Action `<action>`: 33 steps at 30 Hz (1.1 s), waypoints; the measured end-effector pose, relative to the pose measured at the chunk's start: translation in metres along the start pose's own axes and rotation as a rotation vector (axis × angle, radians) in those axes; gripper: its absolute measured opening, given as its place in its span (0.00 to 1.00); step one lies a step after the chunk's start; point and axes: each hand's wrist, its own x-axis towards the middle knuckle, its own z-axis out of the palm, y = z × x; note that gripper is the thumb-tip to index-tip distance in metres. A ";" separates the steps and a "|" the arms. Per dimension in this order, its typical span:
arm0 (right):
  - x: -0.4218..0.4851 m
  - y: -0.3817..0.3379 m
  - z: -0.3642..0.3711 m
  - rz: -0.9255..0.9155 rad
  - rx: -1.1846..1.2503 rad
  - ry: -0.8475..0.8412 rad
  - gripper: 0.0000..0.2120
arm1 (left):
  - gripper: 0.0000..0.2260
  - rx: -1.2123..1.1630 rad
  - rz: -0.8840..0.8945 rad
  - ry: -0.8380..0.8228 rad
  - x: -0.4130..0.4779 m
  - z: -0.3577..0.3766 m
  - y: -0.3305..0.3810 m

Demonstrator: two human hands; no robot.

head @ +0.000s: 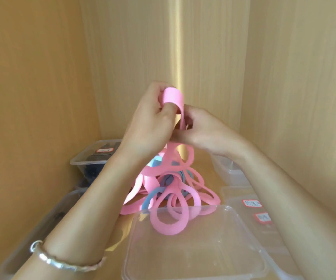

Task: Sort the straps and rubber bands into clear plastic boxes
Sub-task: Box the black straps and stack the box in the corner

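Observation:
A tangle of pink looped straps hangs from both hands, with blue bands and a grey-purple one caught in it. My left hand grips the top of a pink strap, whose end loops over its fingers. Just to the right and slightly lower, my right hand pinches the same strap. The lowest pink loops touch the rim of an open clear plastic box in front of me. That box holds nothing else that I can see.
A clear box with dark contents and a red-edged label stands at the back left. Another clear box lies near left under my forearm. Clear boxes and labelled lids stack on the right. Wooden walls enclose the shelf.

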 end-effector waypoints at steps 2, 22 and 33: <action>-0.001 -0.002 0.004 -0.013 -0.023 -0.002 0.08 | 0.14 0.057 0.055 -0.095 -0.003 0.003 0.003; -0.003 0.001 -0.012 0.158 0.319 0.111 0.11 | 0.20 0.081 -0.132 -0.587 -0.004 0.003 -0.029; -0.007 0.003 -0.016 0.146 0.380 0.030 0.17 | 0.06 0.138 -0.133 -0.692 -0.010 0.002 -0.029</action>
